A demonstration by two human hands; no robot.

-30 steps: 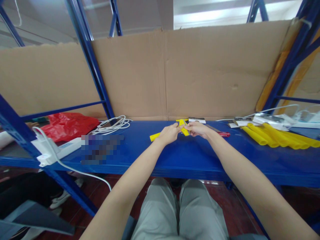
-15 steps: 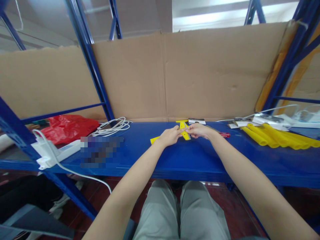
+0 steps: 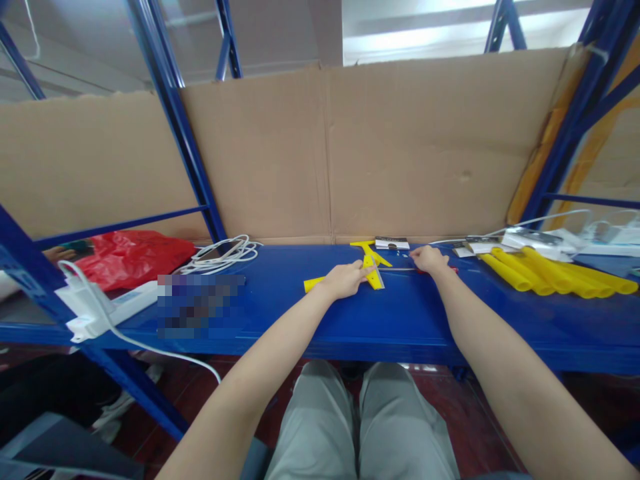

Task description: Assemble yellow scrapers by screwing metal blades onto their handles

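Note:
My left hand (image 3: 344, 280) is closed around a yellow scraper (image 3: 372, 275) with a thin metal blade along its right edge. A yellow tube end (image 3: 313, 285) sticks out left of that hand; whether it joins the scraper is hidden. Just behind lies another yellow T-shaped piece (image 3: 362, 244). My right hand (image 3: 431, 259) is lowered to the blue shelf with its fingertips drawn together, beside some tiny pale bits (image 3: 403, 254). What it pinches, if anything, is too small to make out. Under it lies a screwdriver (image 3: 453, 269) with a red handle and a thin shaft pointing left.
A small black-and-white packet (image 3: 392, 243) sits by the cardboard back wall (image 3: 400, 147). Several yellow tubes (image 3: 555, 273) lie at the right. Leftward are a coiled white cable (image 3: 235, 252), a red plastic bag (image 3: 135, 257) and a white power strip (image 3: 135, 300). Blue posts frame the shelf.
My right hand has left the scraper and moved right, over the screwdriver. My left hand still holds the scraper, which has tilted and shifted slightly toward me. The shaft and pale bits now show.

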